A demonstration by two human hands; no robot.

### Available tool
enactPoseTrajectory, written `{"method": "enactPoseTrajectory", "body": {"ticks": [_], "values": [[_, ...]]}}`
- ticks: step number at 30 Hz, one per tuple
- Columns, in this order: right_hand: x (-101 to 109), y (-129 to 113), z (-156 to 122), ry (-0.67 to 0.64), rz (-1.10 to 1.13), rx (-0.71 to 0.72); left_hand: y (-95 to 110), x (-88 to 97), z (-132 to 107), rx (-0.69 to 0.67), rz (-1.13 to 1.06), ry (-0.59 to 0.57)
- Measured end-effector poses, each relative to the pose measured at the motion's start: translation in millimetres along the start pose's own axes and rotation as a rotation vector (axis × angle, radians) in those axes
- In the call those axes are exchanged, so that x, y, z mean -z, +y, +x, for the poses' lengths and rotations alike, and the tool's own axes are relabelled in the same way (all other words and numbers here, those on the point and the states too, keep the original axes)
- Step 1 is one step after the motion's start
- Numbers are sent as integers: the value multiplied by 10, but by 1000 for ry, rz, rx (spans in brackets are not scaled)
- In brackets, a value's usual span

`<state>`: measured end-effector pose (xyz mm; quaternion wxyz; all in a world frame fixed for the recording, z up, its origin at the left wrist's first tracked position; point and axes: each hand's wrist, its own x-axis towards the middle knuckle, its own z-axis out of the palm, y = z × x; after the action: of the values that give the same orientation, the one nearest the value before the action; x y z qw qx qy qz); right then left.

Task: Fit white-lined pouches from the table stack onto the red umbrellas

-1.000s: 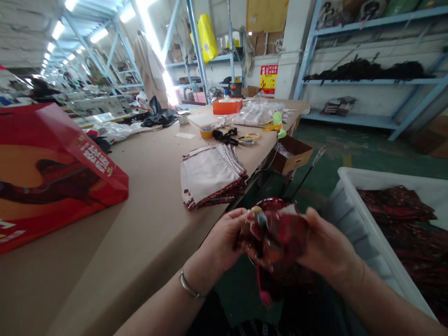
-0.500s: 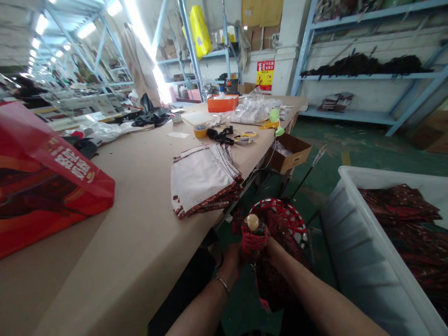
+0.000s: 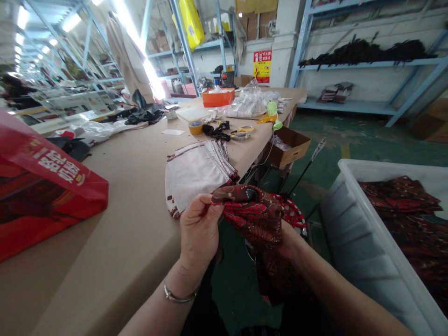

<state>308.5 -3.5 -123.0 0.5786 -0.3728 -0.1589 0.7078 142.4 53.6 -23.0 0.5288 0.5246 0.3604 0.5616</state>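
Observation:
A dark red patterned cloth (image 3: 250, 212) is stretched between my hands just off the table's front edge. My left hand (image 3: 201, 224), with a bracelet at its wrist, pinches the cloth's left edge between thumb and fingers. On the other side my right hand (image 3: 289, 240) is inside or behind the fabric, and its fingers are hidden. Part of the cloth hangs down below. Beyond my left hand lies a stack of pale cloth pieces (image 3: 196, 170) with dark red edges. Behind the cloth shows part of a round seat with a red and white cover (image 3: 296, 214).
A white bin (image 3: 345, 210) holding folded red cloths stands at right. On the table (image 3: 115, 233) are a red bag (image 3: 70, 186), a tape roll (image 3: 196, 127), scissors (image 3: 241, 134) and an orange box (image 3: 219, 97). A cardboard box (image 3: 294, 147) sits beside the table edge.
Both hands were lower, together around a bunched red cloth with a round, pale knob showing at its top. Now the left hand has risen leftward, the cloth is spread, and the knob is out of sight.

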Motion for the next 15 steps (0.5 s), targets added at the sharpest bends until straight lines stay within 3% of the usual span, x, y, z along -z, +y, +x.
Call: {"method": "enactPoseTrajectory", "body": {"ticks": [3, 7, 9, 11, 12, 15], "values": [[111, 29, 53, 97, -150, 64, -97, 93, -22, -35, -194, 45], [476, 270, 88, 282, -341, 54, -632, 422, -268, 207, -77, 141], [565, 284, 57, 298, -393, 97, -749, 560, -347, 199, -16, 151], [494, 153, 22, 235, -457, 181, -634, 593, -339, 110, 49, 73], [392, 36, 9, 132, -496, 230, -493, 561, -303, 46, 82, 15], [-97, -446, -20, -321, -613, 353, 121, 285, -120, -183, 158, -122]]}}
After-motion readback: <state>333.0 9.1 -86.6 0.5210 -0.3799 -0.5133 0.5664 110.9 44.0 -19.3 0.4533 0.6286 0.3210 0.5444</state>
